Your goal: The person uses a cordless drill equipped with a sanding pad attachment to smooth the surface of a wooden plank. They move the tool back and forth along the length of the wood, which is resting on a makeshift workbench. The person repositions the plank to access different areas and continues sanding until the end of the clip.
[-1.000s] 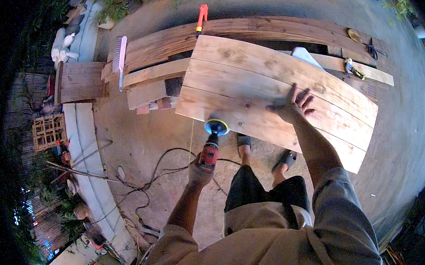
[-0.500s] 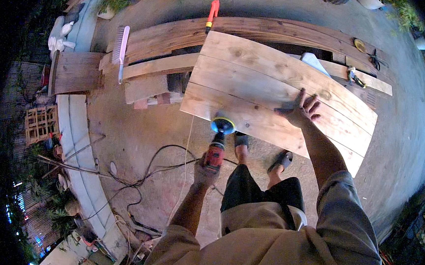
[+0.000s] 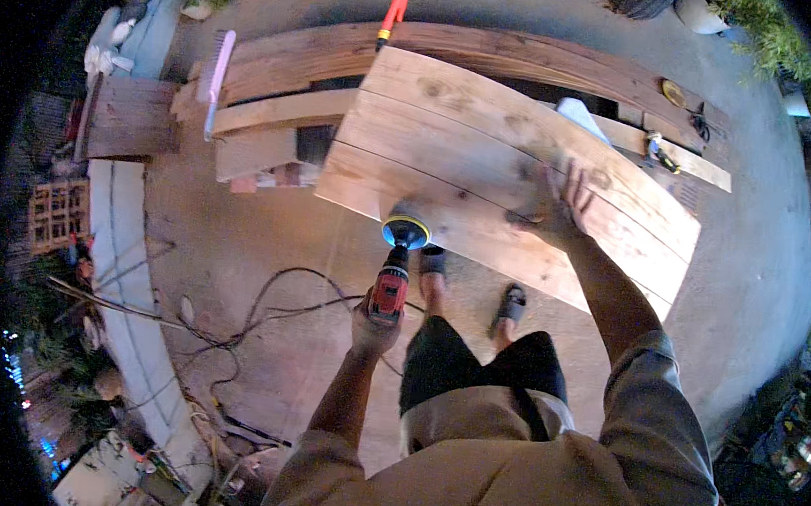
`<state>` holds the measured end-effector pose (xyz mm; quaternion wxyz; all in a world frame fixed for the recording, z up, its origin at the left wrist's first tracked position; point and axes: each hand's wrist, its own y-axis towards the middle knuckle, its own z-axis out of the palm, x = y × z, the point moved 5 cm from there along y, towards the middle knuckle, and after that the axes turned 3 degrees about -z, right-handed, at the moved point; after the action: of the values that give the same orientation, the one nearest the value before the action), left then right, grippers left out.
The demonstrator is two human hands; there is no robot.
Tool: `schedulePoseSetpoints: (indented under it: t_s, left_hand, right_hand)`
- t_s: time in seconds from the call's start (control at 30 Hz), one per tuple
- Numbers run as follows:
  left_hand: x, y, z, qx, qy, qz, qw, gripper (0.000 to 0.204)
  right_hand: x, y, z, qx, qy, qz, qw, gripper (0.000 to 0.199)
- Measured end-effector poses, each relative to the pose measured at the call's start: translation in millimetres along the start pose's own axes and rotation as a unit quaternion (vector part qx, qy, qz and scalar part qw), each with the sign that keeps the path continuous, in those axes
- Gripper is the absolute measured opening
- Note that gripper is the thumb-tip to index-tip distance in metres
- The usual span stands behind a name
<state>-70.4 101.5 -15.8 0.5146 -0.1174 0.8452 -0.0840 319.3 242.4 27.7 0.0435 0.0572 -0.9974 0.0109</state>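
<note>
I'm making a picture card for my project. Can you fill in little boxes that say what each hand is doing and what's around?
Place: outdoors, on a concrete floor
Left hand: grips a red power sander whose round pad is against the near edge of the wooden panel
Right hand: pressed flat on the panel, fingers spread
Under the panel: long planks
Nearby: orange-handled tool, pink level, cables on the ground
Feet: in sandals
</note>
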Motion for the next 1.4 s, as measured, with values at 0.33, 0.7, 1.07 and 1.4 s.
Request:
schedulePoseSetpoints:
  t_s: [0.33,0.7,1.07,1.4]
  left_hand:
    - [-51.3,-44.7,37.2,-0.025,0.068,0.011,0.997,0.026]
    - [19.0,-22.8,26.7,-0.017,-0.149,-0.074,0.986,0.023]
    - [-54.4,-46.8,47.2,0.043,0.090,0.004,0.995,0.031]
    - [-73.9,-66.6,34.6,-0.032,0.056,-0.082,0.995,0.030]
  right_hand:
    - [-5.5,-13.7,22.2,0.154,0.087,-0.083,0.981,0.094]
    - [-6.3,-14.0,20.5,0.181,0.077,-0.071,0.978,0.093]
    - [-8.8,-13.1,20.3,0.176,0.054,-0.072,0.980,0.091]
    - [31.1,2.2,19.2,0.145,0.074,-0.059,0.985,0.090]
